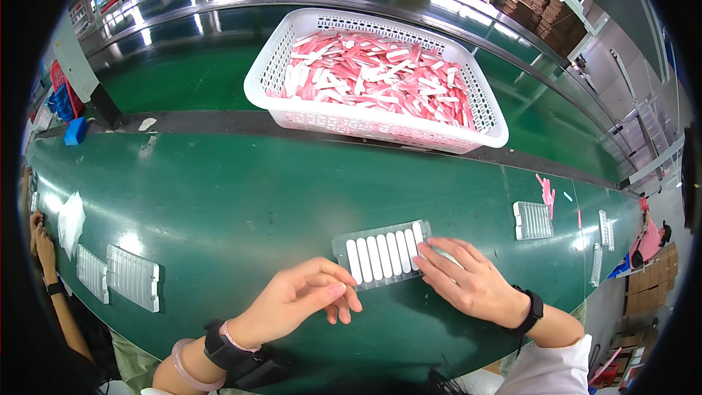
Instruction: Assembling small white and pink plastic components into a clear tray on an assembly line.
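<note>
In front of me on the green table lies a clear plastic tray (339, 246) with a row of several white, round-ended strips (389, 256) side by side in it. My right hand (477, 287) is at the tray's right end, its bent fingers over the edge and the last strip; its thumb is mostly hidden. Beside the tray's lower left corner, my left hand (296, 300) hovers with loosely curled fingers apart and nothing visible in them.
A white perforated basket (272, 77) full of pink and white strips stands beyond the tray. Clear trays lie at left (133, 278) and right (533, 221), the right one near pink pieces (546, 194). A white sheet (71, 225) and another person's arm (51, 267) are at far left.
</note>
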Action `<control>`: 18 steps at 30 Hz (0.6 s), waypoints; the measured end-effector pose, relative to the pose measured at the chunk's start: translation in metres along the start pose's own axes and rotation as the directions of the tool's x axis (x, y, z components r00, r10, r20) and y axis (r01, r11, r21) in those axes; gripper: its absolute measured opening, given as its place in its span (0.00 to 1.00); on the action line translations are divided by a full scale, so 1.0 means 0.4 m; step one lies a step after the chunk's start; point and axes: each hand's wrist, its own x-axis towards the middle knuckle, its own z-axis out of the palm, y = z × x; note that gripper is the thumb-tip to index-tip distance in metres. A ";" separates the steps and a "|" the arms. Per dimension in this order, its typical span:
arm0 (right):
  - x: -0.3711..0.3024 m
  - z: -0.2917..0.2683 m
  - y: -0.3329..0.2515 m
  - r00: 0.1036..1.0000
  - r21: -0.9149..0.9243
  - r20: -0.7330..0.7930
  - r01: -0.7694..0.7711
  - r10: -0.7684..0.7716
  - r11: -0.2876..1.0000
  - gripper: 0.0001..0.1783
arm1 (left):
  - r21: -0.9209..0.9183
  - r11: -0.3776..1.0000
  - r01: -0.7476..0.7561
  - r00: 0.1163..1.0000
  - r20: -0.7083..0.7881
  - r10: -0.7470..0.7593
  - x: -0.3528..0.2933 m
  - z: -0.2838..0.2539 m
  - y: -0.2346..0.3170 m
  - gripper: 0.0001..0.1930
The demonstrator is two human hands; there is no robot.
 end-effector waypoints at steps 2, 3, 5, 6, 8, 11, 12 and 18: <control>-0.022 -0.014 0.000 0.998 0.076 0.063 -0.034 0.029 0.997 0.18 | -0.021 1.000 -0.006 1.000 0.011 0.006 0.007 -0.004 -0.003 0.09; -0.027 -0.022 0.003 0.997 0.127 0.074 -0.038 0.029 0.991 0.17 | -0.035 0.999 -0.015 1.000 0.016 0.015 0.006 -0.005 -0.003 0.10; -0.045 -0.024 0.034 0.996 0.180 0.091 0.001 -0.018 0.984 0.21 | -0.029 0.999 -0.017 1.000 0.019 0.018 -0.001 -0.006 -0.001 0.10; -0.043 -0.021 0.047 0.992 0.238 0.107 0.046 -0.074 0.970 0.25 | -0.025 0.999 -0.020 1.000 0.013 0.021 -0.008 -0.006 0.001 0.09; -0.005 -0.027 0.048 0.994 0.289 0.108 -0.059 0.029 0.955 0.30 | 0.017 0.999 -0.048 0.999 -0.020 0.049 -0.027 0.005 0.015 0.09; 0.046 -0.008 0.084 0.971 0.421 0.220 -0.181 0.093 0.889 0.46 | 0.248 0.949 -0.194 0.978 -0.027 0.207 -0.067 0.040 0.054 0.09; 0.056 -0.001 0.102 0.966 0.467 0.248 -0.182 0.069 0.865 0.48 | 0.461 0.852 -0.249 0.962 0.015 0.273 -0.090 0.052 0.081 0.09; 0.348 0.078 0.000 0.993 0.575 0.045 0.063 -0.109 0.816 0.49 | 0.993 -0.108 0.037 0.901 0.013 0.435 -0.318 0.012 0.165 0.14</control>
